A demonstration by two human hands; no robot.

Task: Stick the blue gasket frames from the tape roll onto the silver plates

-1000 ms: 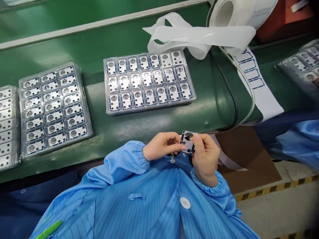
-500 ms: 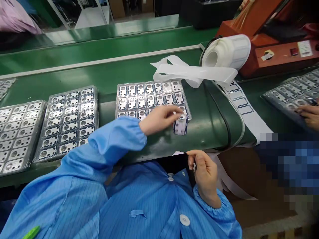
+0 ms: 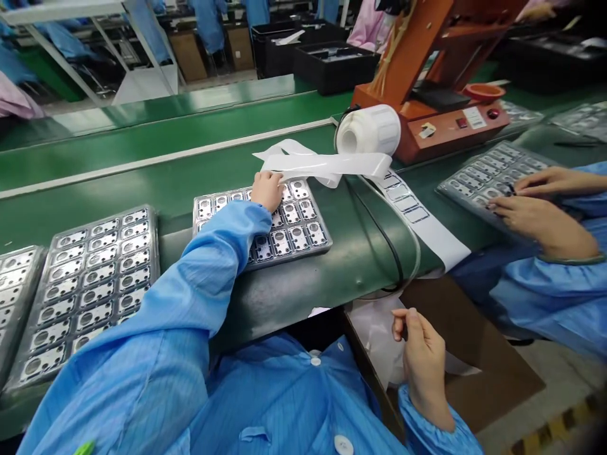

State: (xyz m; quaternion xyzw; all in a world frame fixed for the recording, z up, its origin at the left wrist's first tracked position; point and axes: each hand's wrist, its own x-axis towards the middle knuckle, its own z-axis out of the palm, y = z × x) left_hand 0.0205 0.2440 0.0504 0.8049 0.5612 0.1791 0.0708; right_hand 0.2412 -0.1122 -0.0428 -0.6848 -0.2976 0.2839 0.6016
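Note:
My left hand lies on the far edge of a clear blister tray holding rows of metal plates with blue edges. Its fingers are curled against the tray, and my sleeve covers the tray's left part. My right hand is off the belt, above a brown cardboard sheet, with white plastic film beside its fingertips. Its fingers are closed, and nothing shows between them.
A green conveyor belt carries more filled trays, a white label roll, and a loose white liner strip. A co-worker's hands work on a tray at right. An orange machine stands behind the belt.
My view has tilted up and shows more of the room. My left hand has moved farther across the tray, and my right hand has dropped from the belt edge toward the cardboard.

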